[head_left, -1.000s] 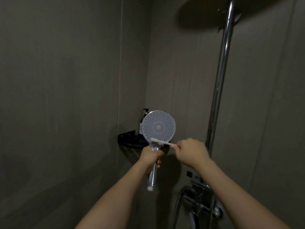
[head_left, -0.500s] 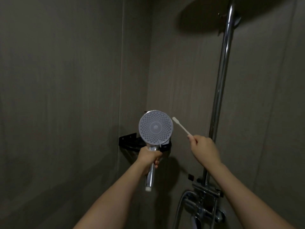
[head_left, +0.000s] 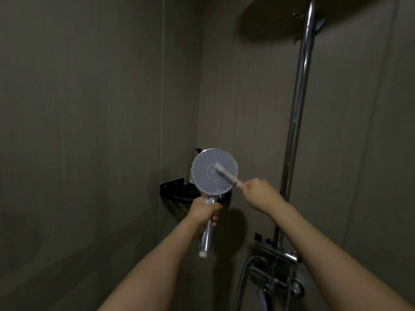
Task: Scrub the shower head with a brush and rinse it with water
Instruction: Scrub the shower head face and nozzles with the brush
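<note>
Our left hand grips the chrome handle of the round grey-faced shower head, held upright; our right hand pinches the thin white brush, bristles on its dotted face.

Both forearms are bare from the frame's bottom edge up to the wrists, w/ no sleeve or cuff showing. The left hand and right hand are bare too, w/o gloves; no watch, band or ring can be made out in the dim light. Fingernails are too small & blurred to tell, and the rest of the person is out of view.
</note>
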